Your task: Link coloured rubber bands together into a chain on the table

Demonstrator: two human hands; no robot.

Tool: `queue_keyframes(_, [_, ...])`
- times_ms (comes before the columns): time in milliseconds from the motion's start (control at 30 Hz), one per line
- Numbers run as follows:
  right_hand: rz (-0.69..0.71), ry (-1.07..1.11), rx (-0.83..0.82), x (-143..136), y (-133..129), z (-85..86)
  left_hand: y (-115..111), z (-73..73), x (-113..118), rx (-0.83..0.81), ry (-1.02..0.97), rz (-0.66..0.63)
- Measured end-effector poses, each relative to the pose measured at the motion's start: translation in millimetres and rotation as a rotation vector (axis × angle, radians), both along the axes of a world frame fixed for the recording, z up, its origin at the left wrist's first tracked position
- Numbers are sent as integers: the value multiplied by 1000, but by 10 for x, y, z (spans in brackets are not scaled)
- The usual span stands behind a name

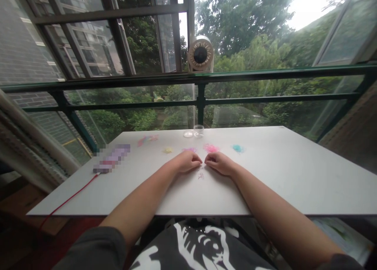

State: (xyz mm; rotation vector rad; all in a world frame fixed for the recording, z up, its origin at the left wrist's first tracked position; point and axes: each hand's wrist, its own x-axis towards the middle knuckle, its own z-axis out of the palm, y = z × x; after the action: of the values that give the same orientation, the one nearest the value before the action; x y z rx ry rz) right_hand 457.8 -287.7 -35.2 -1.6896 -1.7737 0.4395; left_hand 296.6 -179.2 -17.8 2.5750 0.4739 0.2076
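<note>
The small pinkish pieces (200,176) lie loose on the white table (318,175), just on the wearer's side of the fingertips and midway between the forearms. Handling, as judged from appearance: each piece is probably very light, easily scattered, and liable to slide on the smooth surface; stiffness and fragility cannot be determined at this resolution. The recommended hold is a tip pinch, thumb against forefinger, on the outer edge of a single piece, with minimal pressure. Appearance: thin, curled or irregular outlines, pink to mauve, grouped in a small cluster; individual shapes are too small to resolve. The left hand (188,161) and right hand (220,163) face each other just beyond the cluster, fingers curled inward and thumbs drawn close to the forefingers. A pale speck shows between the two sets of fingertips; whether either hand grips it cannot be confirmed. Beyond the hands, from left to right, are a yellow pile (168,150), a purple pile (188,149), a pink pile (211,147) and a teal pile (238,148).
</note>
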Motion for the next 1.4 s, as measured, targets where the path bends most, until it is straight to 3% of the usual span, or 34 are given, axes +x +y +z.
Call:
queue_keyframes(200, [-43,-5,33,-49,2,-12,-31,-158,-73,-123,-179,24])
queue_keyframes(333, [-55,2,60,-70,10,-13,-69,-211,-92,-116,-257,76])
queue_keyframes(567, [-57,22,88,-98,34,-24,-81,-186,-89,-66,-295,94])
queue_keyframes(1400, [26,-48,33,18,45,-166,-93,-234,-30,-149,-306,167])
